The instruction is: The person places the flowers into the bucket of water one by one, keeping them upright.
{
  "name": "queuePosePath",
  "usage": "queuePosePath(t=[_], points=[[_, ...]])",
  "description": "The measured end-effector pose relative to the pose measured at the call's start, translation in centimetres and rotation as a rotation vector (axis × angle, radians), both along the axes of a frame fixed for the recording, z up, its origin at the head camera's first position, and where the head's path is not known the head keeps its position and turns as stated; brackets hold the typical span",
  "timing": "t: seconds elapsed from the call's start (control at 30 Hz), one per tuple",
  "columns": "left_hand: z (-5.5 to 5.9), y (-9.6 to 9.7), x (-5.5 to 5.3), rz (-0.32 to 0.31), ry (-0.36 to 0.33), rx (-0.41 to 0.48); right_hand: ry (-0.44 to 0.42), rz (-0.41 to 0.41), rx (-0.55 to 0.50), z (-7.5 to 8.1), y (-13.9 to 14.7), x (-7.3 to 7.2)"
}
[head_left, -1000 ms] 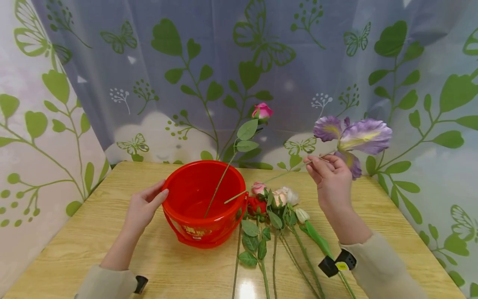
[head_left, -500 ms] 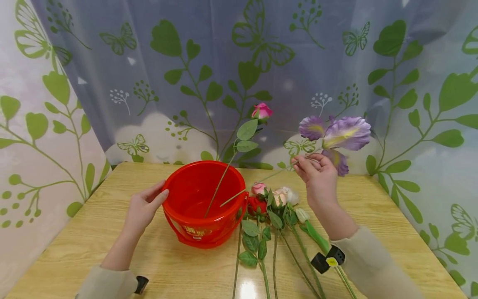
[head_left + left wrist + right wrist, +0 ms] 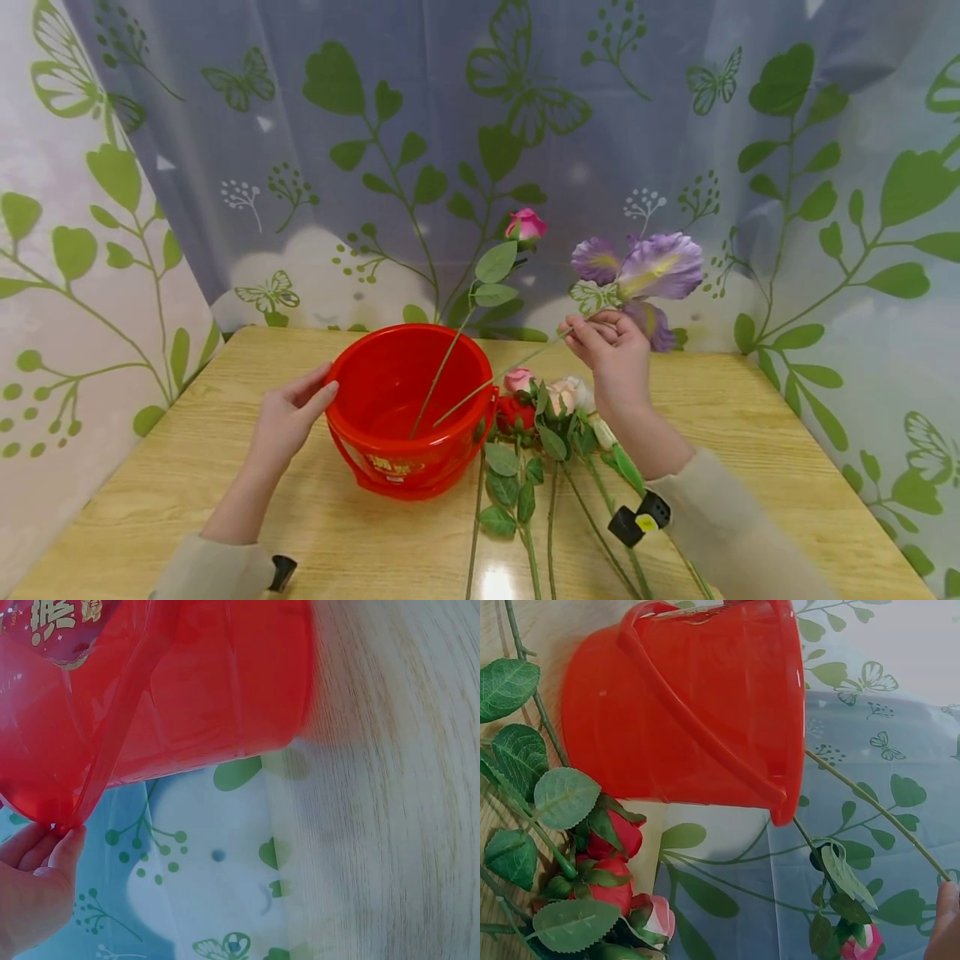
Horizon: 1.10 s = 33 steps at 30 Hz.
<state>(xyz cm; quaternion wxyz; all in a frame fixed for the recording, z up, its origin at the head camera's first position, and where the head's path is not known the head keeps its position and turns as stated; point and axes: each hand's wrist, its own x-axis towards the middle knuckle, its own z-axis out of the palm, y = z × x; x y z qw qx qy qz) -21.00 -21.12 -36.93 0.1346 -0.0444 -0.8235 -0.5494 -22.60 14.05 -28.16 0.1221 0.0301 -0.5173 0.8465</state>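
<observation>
Over the right rim of the red bucket (image 3: 390, 367), the purple flower (image 3: 656, 271) you hold lies on a long slant, its bloom up and to the right, its thin bare stem running down leftward. The lower end is inside the bucket's mouth; you cannot tell from these views whether it touches the wall or floor in there. Your right hand (image 3: 618, 367) pinches that stem just under the bloom, thumb and fingertips brought together on it. Your left hand (image 3: 288, 412) grips the bucket's rim on the opposite side, the thumb and fingers closed on its edge; from the left wrist you see the fingertips gathered where the handle (image 3: 124, 712) meets the rim. The bucket stands upright on the wooden table (image 3: 187, 442). A pink rose (image 3: 527, 225) leans in it, stem inside, head raised up and rightward, apart from your purple bloom. Just right of the bucket you have a red rose (image 3: 516, 412), a peach rose (image 3: 561, 396) and other loose flowers lying on the table, stems toward you.
</observation>
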Motion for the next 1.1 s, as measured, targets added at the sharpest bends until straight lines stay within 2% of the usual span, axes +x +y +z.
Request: queuePosePath(t=[0.33,0.73,1.1], points=[[0.0,0.0,0.0,0.007,0.007,-0.004,-0.003,0.035,0.058,-0.5,-1.1,-0.3],[-0.1,0.0,0.1,0.016,0.012,-0.003,-0.002,0.04,0.141,-1.6,-2.7,-0.9],[0.1,0.1,0.2,0.02,0.0,-0.013,0.045,0.032,0.189,-2.5,-4.2,-1.8]])
